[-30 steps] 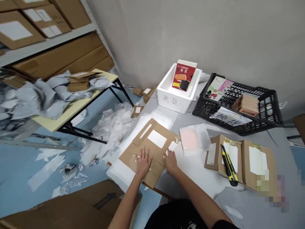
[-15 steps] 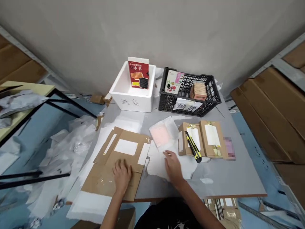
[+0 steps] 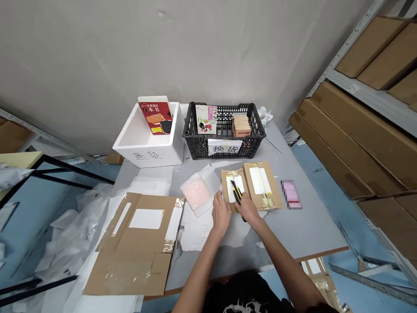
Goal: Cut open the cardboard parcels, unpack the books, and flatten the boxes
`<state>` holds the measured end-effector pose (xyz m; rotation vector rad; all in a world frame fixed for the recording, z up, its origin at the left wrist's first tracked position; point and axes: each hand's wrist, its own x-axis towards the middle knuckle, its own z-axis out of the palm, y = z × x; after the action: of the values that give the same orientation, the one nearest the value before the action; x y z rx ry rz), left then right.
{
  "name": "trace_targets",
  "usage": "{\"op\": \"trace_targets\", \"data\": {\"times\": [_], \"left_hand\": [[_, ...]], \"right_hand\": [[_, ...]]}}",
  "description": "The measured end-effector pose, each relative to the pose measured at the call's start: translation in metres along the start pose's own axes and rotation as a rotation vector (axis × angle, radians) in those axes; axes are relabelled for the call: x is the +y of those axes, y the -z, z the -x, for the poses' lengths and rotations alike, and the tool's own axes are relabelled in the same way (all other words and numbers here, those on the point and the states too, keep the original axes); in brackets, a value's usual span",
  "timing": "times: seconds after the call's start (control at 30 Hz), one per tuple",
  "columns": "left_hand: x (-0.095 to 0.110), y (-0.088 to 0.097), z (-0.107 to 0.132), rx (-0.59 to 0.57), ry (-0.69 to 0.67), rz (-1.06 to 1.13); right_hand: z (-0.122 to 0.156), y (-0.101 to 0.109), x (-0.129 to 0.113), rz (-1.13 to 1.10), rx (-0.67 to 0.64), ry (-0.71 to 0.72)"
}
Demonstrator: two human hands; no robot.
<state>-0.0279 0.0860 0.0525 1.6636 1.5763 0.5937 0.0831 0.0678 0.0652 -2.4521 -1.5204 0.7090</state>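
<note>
Over the smaller carton (image 3: 239, 180), our right hand (image 3: 249, 211) overlies the cutter (image 3: 236, 191), which slants away-left; whether our fingers (image 3: 241, 205) clamp it, we cannot tell.

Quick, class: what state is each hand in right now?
Left hand: at the smaller cardboard box's left edge; grip cannot be told.
Right hand: on the utility knife; whether closed cannot be told.

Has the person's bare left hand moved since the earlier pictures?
Yes, rightward: earlier on the flattened brown cardboard box, the bare left hand is now beyond its right edge, nearer the black plastic crate.
</note>
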Motion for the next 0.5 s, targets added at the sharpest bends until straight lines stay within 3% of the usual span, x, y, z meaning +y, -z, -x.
{"op": "trace_targets", "data": {"times": [0.07, 0.27, 0.37, 0.5], "left_hand": [[0.011, -0.011, -0.005, 0.015, 0.028, -0.08], [0.05, -0.059, -0.03, 0.008, 0.139, -0.396], [0.059, -0.077, -0.046, 0.014, 0.211, -0.445], [0.059, -0.081, -0.059, -0.045, 0.337, -0.466]], "right_hand": [[-0.001, 0.013, 0.018, -0.174, 0.045, -0.039], [-0.013, 0.041, 0.077, -0.621, 0.341, -0.192], [-0.021, 0.044, 0.096, -0.82, 0.385, -0.231], [-0.027, 0.036, 0.111, -0.99, 0.337, -0.228]]}}
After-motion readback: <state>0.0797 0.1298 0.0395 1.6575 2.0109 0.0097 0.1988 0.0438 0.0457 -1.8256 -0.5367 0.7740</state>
